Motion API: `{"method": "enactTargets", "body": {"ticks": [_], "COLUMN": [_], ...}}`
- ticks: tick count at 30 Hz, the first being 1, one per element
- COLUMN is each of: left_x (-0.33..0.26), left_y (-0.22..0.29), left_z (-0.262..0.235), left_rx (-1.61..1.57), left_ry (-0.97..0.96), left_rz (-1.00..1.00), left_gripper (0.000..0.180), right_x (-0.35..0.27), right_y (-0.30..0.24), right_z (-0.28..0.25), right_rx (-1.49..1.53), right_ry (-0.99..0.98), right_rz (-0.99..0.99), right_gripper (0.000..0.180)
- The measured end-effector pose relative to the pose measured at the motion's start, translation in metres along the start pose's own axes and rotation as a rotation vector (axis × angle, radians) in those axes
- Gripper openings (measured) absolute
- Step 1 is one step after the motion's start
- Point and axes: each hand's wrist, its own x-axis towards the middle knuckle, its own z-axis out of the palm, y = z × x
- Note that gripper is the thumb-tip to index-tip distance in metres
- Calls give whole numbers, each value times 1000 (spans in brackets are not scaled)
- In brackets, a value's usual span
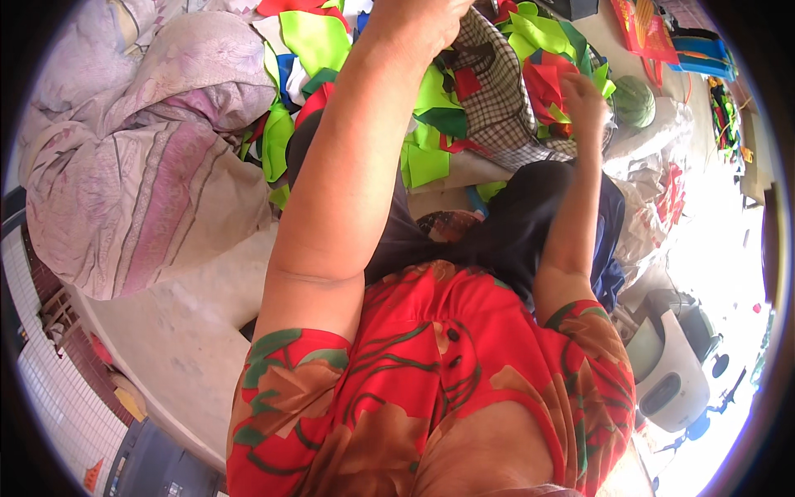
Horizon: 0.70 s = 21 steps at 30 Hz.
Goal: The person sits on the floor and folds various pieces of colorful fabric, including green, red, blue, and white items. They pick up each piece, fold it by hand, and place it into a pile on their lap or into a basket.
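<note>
My left arm reaches up to the top edge, where my left hand is partly cut off beside the rim of a checked cloth bag; its fingers are out of sight. My right hand is at the bag's mouth, its fingers curled against a red fabric scrap. Inside the bag are more scraps in lime green, dark green and red. A loose heap of lime green scraps, mixed with red, dark green, blue and white ones, spreads to the left of the bag.
A large whitish-pink woven sack bulges at the left. Right of the bag lie a green striped watermelon and crumpled clear plastic. A white and grey plastic appliance stands at the lower right. My dark-trousered legs are bent beneath the bag.
</note>
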Motion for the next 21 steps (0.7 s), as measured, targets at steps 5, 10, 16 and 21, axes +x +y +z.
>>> {"method": "enactTargets", "body": {"ticks": [5,10,16,21], "left_x": [-3,1,-4,-2], "left_y": [5,-4,6,4], "left_z": [-1,-1,-3,-7], "left_rx": [-4,-22,-61,-75], "left_ry": [21,-32,-7,-29], "left_rz": [2,9,-45,-16], "left_gripper": [14,16,17,17], "right_x": [-30,-53,-77,-88], "right_y": [-24,22,50,62], "right_z": [87,185,238,258], "right_rx": [132,39,-144,-104], "right_ry": [-362,-471,-585,-574], "right_rz": [-32,-5,63,-25], "right_gripper": [27,65,96,97]}}
